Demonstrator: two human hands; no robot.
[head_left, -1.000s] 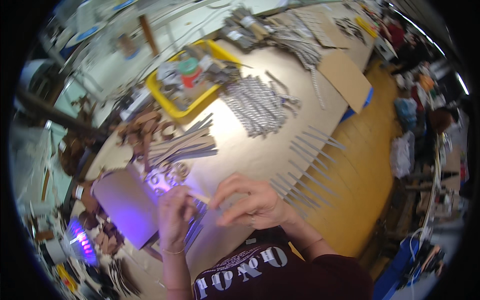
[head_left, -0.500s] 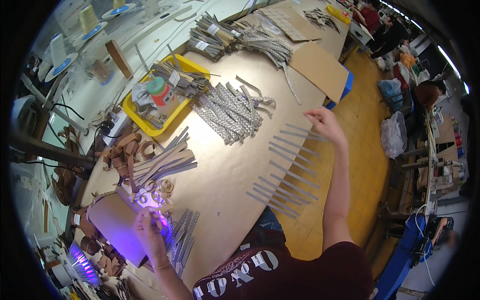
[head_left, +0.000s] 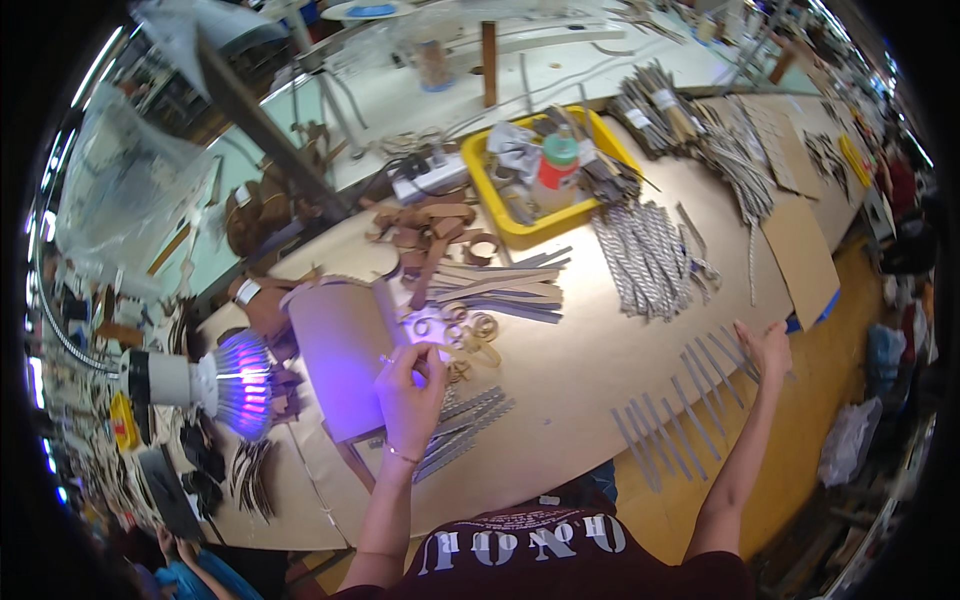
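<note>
My left hand (head_left: 412,395) is closed in a pinch over the table, beside a lilac-lit curved board (head_left: 335,350). A thin tan strip (head_left: 478,352) runs out from its fingertips, which partly hide the strip's near end. Small coiled tan rings (head_left: 483,325) lie just beyond. At the table's front edge on the right, my right hand (head_left: 767,350) is open, thumb and fingers apart with nothing seen between them. It is at the far end of a row of narrow grey strips (head_left: 672,425) laid side by side, their ends overhanging the edge.
A lit purple lamp (head_left: 240,385) stands left of the board. Behind are brown leather scraps (head_left: 425,235), flat strips (head_left: 510,285), a yellow tray (head_left: 525,235) with a green-capped bottle (head_left: 556,175), and braided strips (head_left: 645,260). Zigzag-edged grey strips (head_left: 465,430) lie by my left wrist.
The view has swung left, bringing the lamp fully into sight. My right hand's fingers have spread from a pinch. My left hand stays pinched near the coiled rings.
</note>
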